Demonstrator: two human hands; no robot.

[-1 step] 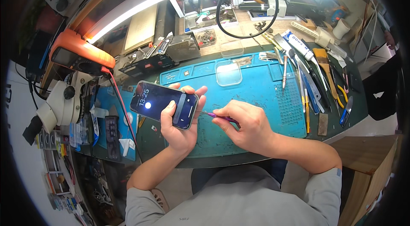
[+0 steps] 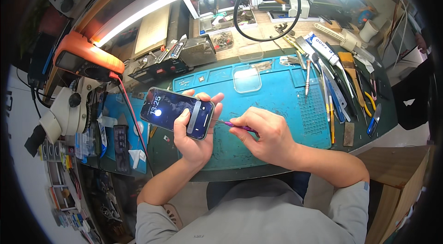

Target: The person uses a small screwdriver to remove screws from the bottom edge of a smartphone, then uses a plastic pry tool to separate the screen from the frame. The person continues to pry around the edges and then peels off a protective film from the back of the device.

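1. Above the turquoise rubber work mat (image 2: 277,94), toward its left side: one black-framed rectangular smartphone with a lit dark-blue screen (image 2: 173,108), raised in the left hand, screen up, its lower end toward the right hand.
2. Left hand (image 2: 196,142): grasping the smartphone near its lower end; thumb across the glass, fingertips showing beyond the far long edge.
3. Right hand (image 2: 270,135): just right of the smartphone, apart from it; fingers pinched round a slender purple-handled tool with a thin metal shank (image 2: 229,124).
4. Tool shank: directed left at the smartphone's lower edge; whether its tip touches, cannot tell.
5. On the mat, beyond the hands: one clear rounded-square plastic container (image 2: 247,80).
6. Right of the mat: one wide-bristled brush with a brown handle (image 2: 351,71); one brown rectangular block (image 2: 349,134).
7. Far left: one orange-cased multimeter (image 2: 87,57), above a white microscope (image 2: 69,112).
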